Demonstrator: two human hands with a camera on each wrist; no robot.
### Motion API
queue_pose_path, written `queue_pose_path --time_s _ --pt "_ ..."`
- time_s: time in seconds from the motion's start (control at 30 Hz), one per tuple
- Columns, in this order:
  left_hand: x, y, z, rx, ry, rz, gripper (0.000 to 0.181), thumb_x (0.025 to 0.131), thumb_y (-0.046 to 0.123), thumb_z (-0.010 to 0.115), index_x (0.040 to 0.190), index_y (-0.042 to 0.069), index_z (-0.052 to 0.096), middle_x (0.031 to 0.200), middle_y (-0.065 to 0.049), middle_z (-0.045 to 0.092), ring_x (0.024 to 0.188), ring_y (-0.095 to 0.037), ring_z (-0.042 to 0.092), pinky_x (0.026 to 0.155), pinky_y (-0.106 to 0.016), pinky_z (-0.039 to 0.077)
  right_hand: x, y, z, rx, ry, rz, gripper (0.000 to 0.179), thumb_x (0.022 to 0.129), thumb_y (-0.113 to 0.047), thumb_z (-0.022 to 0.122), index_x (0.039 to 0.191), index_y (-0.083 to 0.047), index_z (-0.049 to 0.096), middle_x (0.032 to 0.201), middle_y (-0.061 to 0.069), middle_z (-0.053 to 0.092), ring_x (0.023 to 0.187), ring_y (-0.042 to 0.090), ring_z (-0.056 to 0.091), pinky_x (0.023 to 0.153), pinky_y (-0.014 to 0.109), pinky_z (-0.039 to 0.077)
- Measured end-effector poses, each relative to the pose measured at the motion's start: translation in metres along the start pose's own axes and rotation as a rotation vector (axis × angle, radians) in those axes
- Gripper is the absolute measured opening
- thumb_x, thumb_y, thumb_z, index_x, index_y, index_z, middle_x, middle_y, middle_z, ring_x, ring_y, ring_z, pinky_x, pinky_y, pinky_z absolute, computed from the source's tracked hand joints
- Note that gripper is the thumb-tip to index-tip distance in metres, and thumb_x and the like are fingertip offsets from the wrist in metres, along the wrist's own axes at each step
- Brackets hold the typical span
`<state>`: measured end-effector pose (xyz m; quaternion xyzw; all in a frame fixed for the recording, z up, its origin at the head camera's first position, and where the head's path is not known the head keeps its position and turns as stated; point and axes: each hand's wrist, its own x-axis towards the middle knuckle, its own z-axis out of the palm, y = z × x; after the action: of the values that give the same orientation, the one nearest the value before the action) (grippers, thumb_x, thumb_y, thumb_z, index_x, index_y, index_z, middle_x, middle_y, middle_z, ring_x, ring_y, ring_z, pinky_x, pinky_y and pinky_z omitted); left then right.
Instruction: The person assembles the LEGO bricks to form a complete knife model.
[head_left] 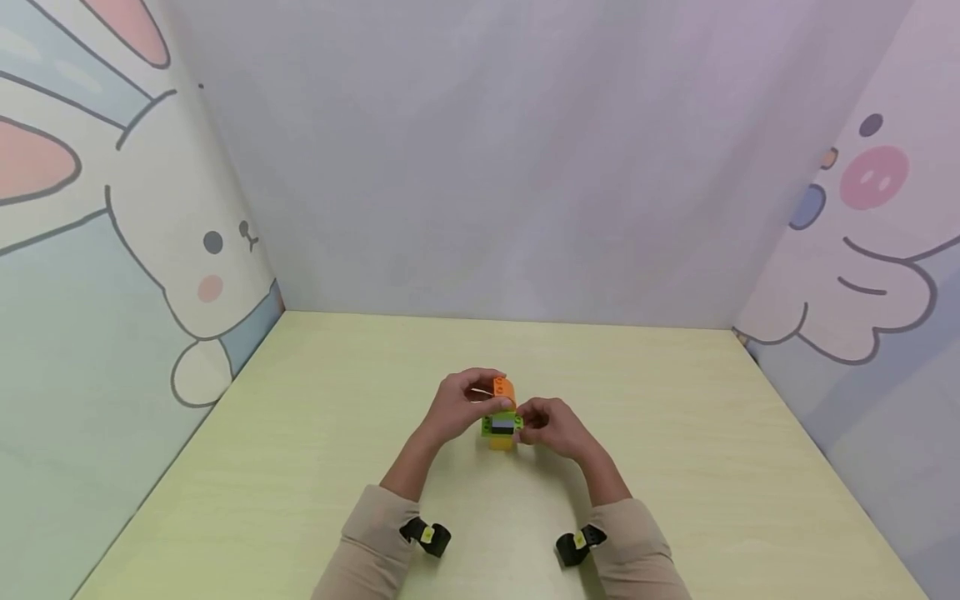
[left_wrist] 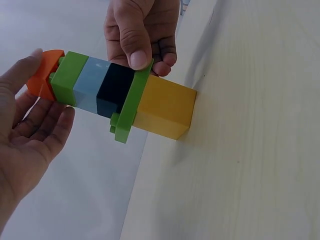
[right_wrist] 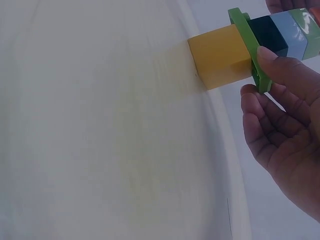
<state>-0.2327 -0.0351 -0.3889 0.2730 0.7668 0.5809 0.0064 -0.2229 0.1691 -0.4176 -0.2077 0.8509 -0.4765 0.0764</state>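
Note:
A tower of toy building bricks stands upright on the table. Its base is a yellow block (left_wrist: 167, 107), topped by a wider green plate (left_wrist: 131, 107). Above that come a black brick (left_wrist: 114, 87), a light blue brick (left_wrist: 90, 84) and a green brick (left_wrist: 69, 79). At the top, my left hand (head_left: 459, 408) pinches an orange curved brick (head_left: 504, 389) between thumb and fingers. In the left wrist view, green studs show between the orange and green bricks. On the tower's right side, my right hand (head_left: 555, 427) pinches the end of the green plate.
The pale wooden table (head_left: 337, 375) meets a plain curtain-like wall (head_left: 480, 167) at the back. Side panels carry a cartoon rabbit (head_left: 172, 242) on the left and a cartoon pig (head_left: 870, 250) on the right. Black camera mounts sit at both wrists.

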Motion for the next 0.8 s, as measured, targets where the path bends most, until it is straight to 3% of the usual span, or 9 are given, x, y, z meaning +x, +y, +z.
queue_pose_path --time_s 0.2,0.43,0.53,0.7,0.8 --pt "0.001 0.001 0.0 0.021 -0.002 0.04 0.036 0.081 0.006 0.072 0.112 -0.006 0.061 0.102 -0.014 0.061 0.093 -0.029 0.061 0.082 -0.035 0.049 0.001 0.002 0.0 0.0 0.003 -0.006 0.024 0.08 0.0 0.07 0.101 0.008 0.063 0.081 0.008 0.058 0.073 0.022 0.051 0.063 0.028 0.044" --pt "0.001 0.002 0.0 0.03 -0.006 0.051 0.033 0.081 0.004 0.071 0.111 -0.006 0.061 0.102 -0.015 0.061 0.093 -0.03 0.061 0.082 -0.041 0.048 0.014 0.044 0.006 0.006 0.019 0.011 0.026 0.079 -0.01 0.074 0.101 0.0 0.065 0.081 0.003 0.058 0.073 0.018 0.051 0.063 0.028 0.045" --pt "0.001 0.005 0.0 0.045 -0.001 0.038 0.032 0.081 0.005 0.071 0.111 -0.005 0.061 0.099 -0.013 0.062 0.091 -0.027 0.061 0.081 -0.039 0.049 0.014 0.041 0.006 0.002 0.019 0.01 0.025 0.08 -0.008 0.073 0.102 0.001 0.065 0.081 0.003 0.058 0.073 0.018 0.051 0.062 0.028 0.045" --pt "0.001 0.006 -0.001 0.053 -0.007 0.025 0.035 0.08 0.004 0.072 0.111 -0.007 0.061 0.099 -0.014 0.062 0.09 -0.026 0.061 0.081 -0.038 0.049 0.006 0.016 0.002 0.018 -0.005 -0.011 0.025 0.08 -0.001 0.071 0.102 0.008 0.063 0.082 0.007 0.058 0.073 0.021 0.051 0.062 0.027 0.044" --pt "0.002 -0.004 0.0 0.041 -0.008 0.034 0.036 0.08 0.003 0.072 0.112 -0.008 0.06 0.101 -0.016 0.062 0.092 -0.028 0.061 0.082 -0.039 0.049 0.003 0.007 0.0 0.016 -0.009 -0.009 0.025 0.08 0.001 0.07 0.102 0.009 0.062 0.082 0.009 0.058 0.074 0.023 0.051 0.062 0.027 0.044"
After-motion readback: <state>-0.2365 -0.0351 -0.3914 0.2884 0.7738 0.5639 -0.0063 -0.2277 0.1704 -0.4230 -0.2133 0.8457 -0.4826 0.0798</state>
